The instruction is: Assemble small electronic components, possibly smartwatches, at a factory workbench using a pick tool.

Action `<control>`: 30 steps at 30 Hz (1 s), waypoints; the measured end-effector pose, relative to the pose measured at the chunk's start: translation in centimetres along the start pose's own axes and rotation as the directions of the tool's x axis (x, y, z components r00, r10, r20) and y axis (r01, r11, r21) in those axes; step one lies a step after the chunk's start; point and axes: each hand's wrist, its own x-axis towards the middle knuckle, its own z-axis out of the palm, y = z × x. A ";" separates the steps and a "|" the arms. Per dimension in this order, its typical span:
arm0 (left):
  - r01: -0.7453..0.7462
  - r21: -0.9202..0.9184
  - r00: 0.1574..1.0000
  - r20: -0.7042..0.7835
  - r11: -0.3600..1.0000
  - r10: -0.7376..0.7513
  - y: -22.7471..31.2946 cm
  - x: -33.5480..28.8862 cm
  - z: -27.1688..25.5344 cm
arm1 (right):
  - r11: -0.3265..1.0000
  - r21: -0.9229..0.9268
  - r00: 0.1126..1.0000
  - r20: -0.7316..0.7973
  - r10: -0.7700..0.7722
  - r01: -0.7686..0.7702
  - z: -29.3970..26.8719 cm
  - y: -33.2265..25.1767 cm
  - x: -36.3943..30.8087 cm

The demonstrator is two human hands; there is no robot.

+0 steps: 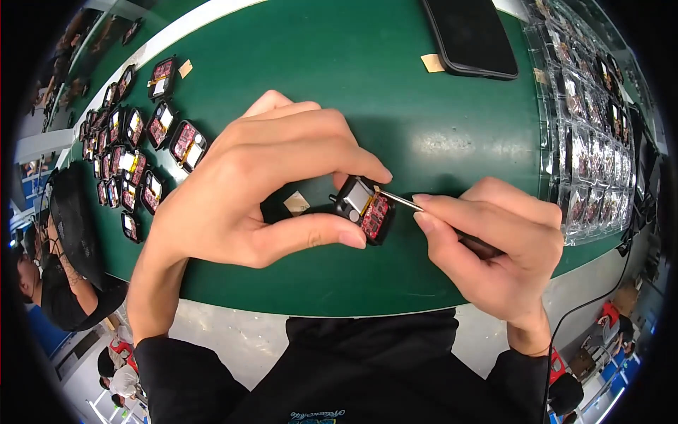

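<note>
Between the thumb and fingers of my left hand (272,177) is a small black device housing (362,210), its inside facing up. A red circuit board, a silvery battery and a small round white part show in it. My right hand (494,247) pinches a pair of metal tweezers (401,201). Their tips touch or hover just over the upper edge of the housing, by a tiny tan piece; whether they grip it I cannot make out. A small beige paper square (296,203) lies on the table between my left thumb and index finger.
Several similar open housings (134,159) crowd the left of the green table (381,99). A black phone (472,35) lies at the far right beside a tan paper piece (432,63). Stacked clear plastic trays (590,155) line the right edge. Other people sit beyond the table.
</note>
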 end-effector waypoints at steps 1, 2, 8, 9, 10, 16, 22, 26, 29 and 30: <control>0.011 -0.003 1.000 -0.002 1.000 -0.011 0.1 0.1 0.0 | 1.000 0.001 1.000 -0.001 0.001 -0.001 0.0 0.0 0.0; 0.021 -0.007 1.000 -0.004 1.000 -0.021 0.2 0.2 0.0 | 1.000 0.003 1.000 -0.001 -0.001 0.001 0.1 0.1 0.0; -0.034 0.033 0.999 0.016 0.999 0.033 0.1 0.2 -0.2 | 0.999 0.019 0.999 -0.009 0.033 -0.033 0.1 -0.3 0.2; -0.033 0.034 0.999 0.015 0.999 0.032 0.1 0.2 -0.2 | 0.999 0.013 0.999 -0.003 0.039 -0.039 0.0 -0.3 0.2; -0.031 0.028 0.999 0.009 0.999 0.031 0.1 0.2 -0.2 | 0.999 0.014 0.999 -0.002 0.037 -0.037 0.0 -0.3 0.1; -0.019 -0.012 1.000 -0.012 1.000 0.019 0.0 0.1 0.0 | 1.000 0.019 1.000 -0.011 0.008 -0.008 0.1 0.0 -0.1; -0.050 0.029 0.999 -0.001 0.998 0.050 0.2 0.2 0.0 | 1.000 0.004 1.000 -0.027 -0.012 0.012 0.4 -0.1 -0.2; -0.050 0.057 0.999 0.002 0.997 0.050 -0.1 0.1 0.2 | 1.000 -0.008 0.999 -0.033 -0.012 0.012 0.5 0.2 -0.1; -0.052 0.068 0.999 -0.006 0.996 0.052 0.6 0.2 0.1 | 0.999 -0.011 0.998 -0.042 -0.050 0.050 0.4 0.1 -0.5; -0.051 0.069 0.999 -0.005 0.996 0.051 0.5 0.2 0.1 | 0.998 -0.007 0.997 -0.042 -0.065 0.064 0.4 0.2 -0.4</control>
